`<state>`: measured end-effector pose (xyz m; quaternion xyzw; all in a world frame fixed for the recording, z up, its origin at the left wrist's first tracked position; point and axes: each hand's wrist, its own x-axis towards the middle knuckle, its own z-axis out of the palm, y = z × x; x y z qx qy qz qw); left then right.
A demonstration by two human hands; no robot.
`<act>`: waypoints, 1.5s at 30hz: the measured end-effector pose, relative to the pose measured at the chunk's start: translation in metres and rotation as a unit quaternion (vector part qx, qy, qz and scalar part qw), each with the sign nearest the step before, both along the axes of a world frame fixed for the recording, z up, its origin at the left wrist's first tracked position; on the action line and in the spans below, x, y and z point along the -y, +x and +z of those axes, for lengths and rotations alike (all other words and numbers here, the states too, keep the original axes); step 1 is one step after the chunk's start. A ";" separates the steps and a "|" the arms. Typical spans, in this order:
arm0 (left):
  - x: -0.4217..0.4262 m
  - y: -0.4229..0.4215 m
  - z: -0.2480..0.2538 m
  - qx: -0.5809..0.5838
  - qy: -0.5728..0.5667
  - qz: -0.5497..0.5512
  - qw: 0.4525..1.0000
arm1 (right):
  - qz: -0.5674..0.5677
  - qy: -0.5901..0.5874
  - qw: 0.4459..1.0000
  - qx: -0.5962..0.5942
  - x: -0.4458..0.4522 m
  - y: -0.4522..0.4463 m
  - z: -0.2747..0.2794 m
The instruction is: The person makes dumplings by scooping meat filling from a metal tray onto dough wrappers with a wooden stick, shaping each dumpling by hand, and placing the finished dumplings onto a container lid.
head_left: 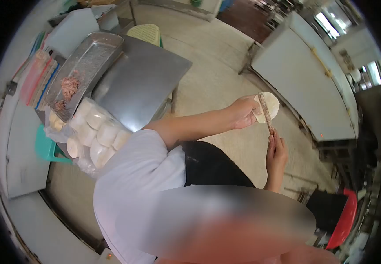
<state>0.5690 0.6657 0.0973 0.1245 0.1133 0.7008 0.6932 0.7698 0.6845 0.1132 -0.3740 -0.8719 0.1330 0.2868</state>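
Note:
My left hand (244, 112) is closed on the near edge of a round, pale dough wrapper (272, 105), held out in the air over the floor. My right hand (277, 152) grips the lower end of a thin flat filling stick (265, 111). The stick lies across the face of the wrapper and looks smeared with pinkish meat. Over to the left, a metal tray (94, 53) holds a clump of minced meat (70, 88). Beside the tray are clear plastic bags with several stacks of round wrappers (107, 135).
The tray and bags rest on a steel table (144, 66) to my left. Green stools (45, 143) stand near it. A large white freezer-like cabinet (302, 79) stands ahead on the right, and a red chair (348, 220) is at lower right.

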 end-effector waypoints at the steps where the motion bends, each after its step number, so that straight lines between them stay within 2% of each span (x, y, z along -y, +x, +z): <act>1: -0.017 -0.015 0.001 -0.009 -0.003 0.025 1.000 | 0.017 -0.015 1.000 0.004 -0.025 -0.017 0.000; 6: -0.077 -0.100 -0.028 0.009 -0.046 0.142 0.989 | 0.086 -0.050 0.993 0.066 -0.132 -0.098 -0.012; 9: -0.115 -0.155 -0.046 0.025 -0.091 0.231 0.968 | 0.161 0.015 0.986 0.048 -0.194 -0.153 -0.007; 11: -0.143 -0.193 -0.046 0.040 -0.119 0.273 0.954 | 0.219 0.035 0.975 0.007 -0.245 -0.197 -0.013; 12: -0.160 -0.209 -0.045 0.027 -0.093 0.291 0.952 | 0.247 0.044 0.968 -0.014 -0.269 -0.221 -0.016; 14: -0.194 -0.235 -0.039 0.009 -0.037 0.334 0.942 | 0.307 0.045 0.950 0.020 -0.318 -0.274 -0.026; 15: -0.210 -0.245 -0.036 0.009 -0.045 0.358 0.933 | 0.333 0.044 0.941 0.037 -0.341 -0.299 -0.028; 16: -0.226 -0.257 -0.031 0.007 -0.051 0.382 0.923 | 0.358 -0.024 0.931 0.061 -0.368 -0.324 -0.023; 19: -0.247 -0.313 -0.020 0.011 -0.066 0.462 0.884 | 0.419 0.025 0.903 0.087 -0.419 -0.398 0.013; 22: -0.239 -0.366 -0.040 0.024 -0.106 0.547 0.830 | 0.494 0.029 0.868 0.044 -0.434 -0.475 0.019; 24: -0.242 -0.403 -0.044 0.028 -0.112 0.588 0.801 | 0.544 0.020 0.839 0.022 -0.437 -0.529 0.002; 25: -0.244 -0.421 -0.041 0.025 -0.102 0.599 0.794 | 0.566 0.018 0.824 0.007 -0.438 -0.560 -0.008; 26: -0.245 -0.441 -0.041 0.021 -0.096 0.606 0.789 | 0.565 0.035 0.823 0.041 -0.440 -0.591 -0.018; 28: -0.251 -0.485 -0.045 0.041 -0.093 0.592 0.800 | 0.574 -0.002 0.817 0.057 -0.449 -0.645 -0.024; 32: -0.270 -0.595 -0.026 0.016 -0.057 0.583 0.810 | 0.574 0.004 0.818 0.040 -0.469 -0.752 0.002; 35: -0.283 -0.672 -0.017 0.012 -0.052 0.609 0.791 | 0.574 0.001 0.818 0.036 -0.477 -0.824 0.008; 38: -0.292 -0.748 -0.032 0.007 -0.092 0.615 0.783 | 0.585 0.003 0.810 0.036 -0.489 -0.898 0.004; 42: -0.305 -0.815 -0.028 0.039 -0.104 0.661 0.742 | 0.639 0.018 0.768 0.025 -0.503 -1.002 -0.002; 45: -0.308 -0.871 -0.040 -0.008 -0.109 0.709 0.696 | 0.684 0.017 0.729 0.028 -0.512 -1.082 -0.004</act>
